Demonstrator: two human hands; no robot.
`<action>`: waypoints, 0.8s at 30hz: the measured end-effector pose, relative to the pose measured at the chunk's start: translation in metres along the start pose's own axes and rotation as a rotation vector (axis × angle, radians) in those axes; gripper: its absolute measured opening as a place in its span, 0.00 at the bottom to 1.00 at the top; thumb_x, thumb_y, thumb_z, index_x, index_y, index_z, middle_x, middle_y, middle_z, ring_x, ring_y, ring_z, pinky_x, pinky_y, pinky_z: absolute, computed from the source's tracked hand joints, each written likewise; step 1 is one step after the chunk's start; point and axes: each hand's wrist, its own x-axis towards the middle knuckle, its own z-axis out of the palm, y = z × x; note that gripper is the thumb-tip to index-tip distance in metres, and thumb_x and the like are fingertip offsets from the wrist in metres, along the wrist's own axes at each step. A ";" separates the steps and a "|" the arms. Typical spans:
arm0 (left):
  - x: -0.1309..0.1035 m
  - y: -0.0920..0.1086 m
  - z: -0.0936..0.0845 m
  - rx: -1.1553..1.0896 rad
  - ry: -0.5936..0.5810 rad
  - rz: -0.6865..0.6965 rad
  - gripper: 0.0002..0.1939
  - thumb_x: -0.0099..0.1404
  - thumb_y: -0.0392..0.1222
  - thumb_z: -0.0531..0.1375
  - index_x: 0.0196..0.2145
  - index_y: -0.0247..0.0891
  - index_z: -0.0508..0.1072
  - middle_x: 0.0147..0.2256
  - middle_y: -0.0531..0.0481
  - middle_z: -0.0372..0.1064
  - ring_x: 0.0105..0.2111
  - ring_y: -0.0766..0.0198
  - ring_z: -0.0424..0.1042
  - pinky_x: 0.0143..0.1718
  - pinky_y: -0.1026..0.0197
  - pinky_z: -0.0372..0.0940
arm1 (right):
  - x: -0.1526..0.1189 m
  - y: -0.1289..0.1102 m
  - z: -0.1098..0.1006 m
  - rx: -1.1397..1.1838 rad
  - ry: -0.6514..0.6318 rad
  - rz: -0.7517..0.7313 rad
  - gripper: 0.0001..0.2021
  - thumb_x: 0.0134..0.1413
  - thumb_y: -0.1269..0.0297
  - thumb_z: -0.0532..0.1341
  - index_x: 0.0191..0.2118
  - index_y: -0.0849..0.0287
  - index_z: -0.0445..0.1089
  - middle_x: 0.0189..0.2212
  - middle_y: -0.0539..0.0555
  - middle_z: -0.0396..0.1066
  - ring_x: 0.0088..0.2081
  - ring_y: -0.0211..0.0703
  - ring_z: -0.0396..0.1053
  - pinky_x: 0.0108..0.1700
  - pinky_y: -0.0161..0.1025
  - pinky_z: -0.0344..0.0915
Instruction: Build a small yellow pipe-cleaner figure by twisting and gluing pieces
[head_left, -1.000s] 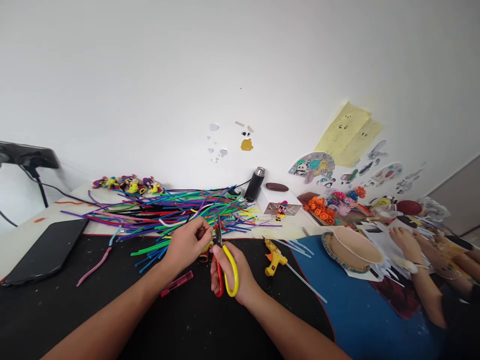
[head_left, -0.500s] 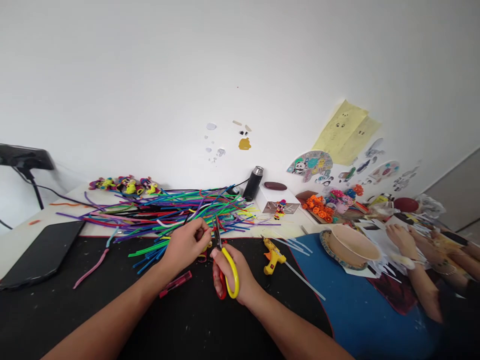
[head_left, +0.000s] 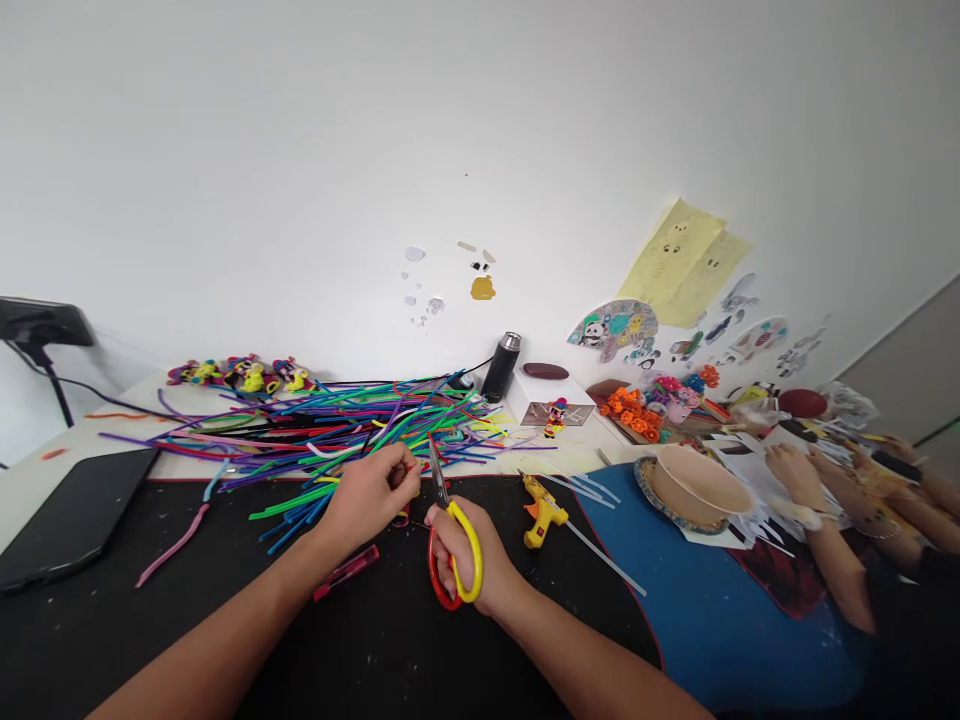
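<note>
My right hand [head_left: 472,555] grips scissors [head_left: 475,560] with one red and one yellow handle, the blades pointing up and away. Just left of the blades, my left hand [head_left: 375,490] is closed in a pinch; what it holds is too small to make out. A small reddish item [head_left: 403,516] lies partly hidden below my left fingertips. Beyond both hands spreads a heap of colourful pipe cleaners [head_left: 360,425]. On the black mat [head_left: 360,660], a dark red tool [head_left: 346,573] lies under my left wrist. A yellow glue gun [head_left: 541,512] rests to the right of the scissors.
A black phone [head_left: 75,515] lies at left. Small pipe-cleaner figures [head_left: 240,375] sit at the wall. At the back stand a black flask [head_left: 501,368] and white box [head_left: 551,398]. A beige bowl [head_left: 705,485] is at right, near another person's hands [head_left: 799,480].
The scissor blades have closed together from slightly apart. My left hand remains pinched beside them, its wrist turned slightly. The whole view has shifted a little.
</note>
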 end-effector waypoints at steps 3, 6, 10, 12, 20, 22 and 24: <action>0.001 0.000 -0.001 -0.021 0.025 -0.021 0.10 0.66 0.48 0.58 0.28 0.43 0.68 0.21 0.58 0.62 0.21 0.64 0.62 0.26 0.62 0.54 | -0.002 -0.003 -0.007 -0.030 0.011 -0.025 0.26 0.55 0.34 0.64 0.30 0.54 0.60 0.12 0.39 0.57 0.09 0.31 0.53 0.11 0.29 0.52; 0.003 -0.003 -0.003 -0.067 0.040 -0.052 0.12 0.67 0.50 0.58 0.29 0.43 0.69 0.22 0.57 0.64 0.22 0.63 0.63 0.27 0.62 0.56 | -0.008 -0.007 -0.026 -0.082 -0.052 -0.029 0.28 0.55 0.33 0.64 0.28 0.54 0.60 0.13 0.39 0.57 0.09 0.31 0.53 0.12 0.29 0.51; 0.006 -0.004 -0.002 -0.160 0.014 -0.081 0.14 0.69 0.53 0.57 0.31 0.42 0.71 0.24 0.56 0.69 0.24 0.62 0.68 0.28 0.63 0.60 | -0.018 -0.015 -0.062 -0.260 -0.159 0.048 0.27 0.55 0.33 0.64 0.34 0.55 0.64 0.16 0.39 0.60 0.11 0.32 0.55 0.13 0.29 0.51; 0.006 -0.003 -0.001 -0.197 0.001 -0.096 0.15 0.70 0.55 0.58 0.32 0.42 0.72 0.24 0.56 0.69 0.24 0.63 0.68 0.27 0.63 0.60 | -0.023 -0.021 -0.076 -0.419 -0.199 0.104 0.26 0.56 0.35 0.65 0.40 0.55 0.68 0.19 0.41 0.64 0.13 0.33 0.58 0.16 0.30 0.52; 0.006 -0.002 0.001 -0.298 -0.049 -0.143 0.19 0.69 0.59 0.60 0.30 0.41 0.73 0.23 0.55 0.68 0.23 0.64 0.66 0.24 0.64 0.59 | -0.031 -0.043 -0.075 -1.289 -0.125 -0.053 0.21 0.54 0.46 0.72 0.48 0.54 0.81 0.42 0.61 0.82 0.43 0.58 0.78 0.38 0.41 0.63; 0.006 -0.001 0.001 -0.324 -0.065 -0.157 0.20 0.68 0.60 0.61 0.30 0.41 0.72 0.22 0.56 0.66 0.22 0.65 0.64 0.24 0.64 0.58 | -0.029 -0.042 -0.073 -1.328 -0.123 -0.053 0.22 0.56 0.46 0.70 0.51 0.54 0.80 0.44 0.61 0.82 0.44 0.60 0.79 0.39 0.41 0.63; 0.007 -0.001 0.001 -0.358 -0.080 -0.179 0.21 0.67 0.62 0.62 0.29 0.41 0.72 0.22 0.57 0.65 0.21 0.66 0.63 0.23 0.65 0.57 | -0.029 -0.041 -0.072 -1.342 -0.156 -0.077 0.21 0.57 0.48 0.69 0.51 0.53 0.80 0.41 0.59 0.83 0.41 0.57 0.79 0.37 0.40 0.62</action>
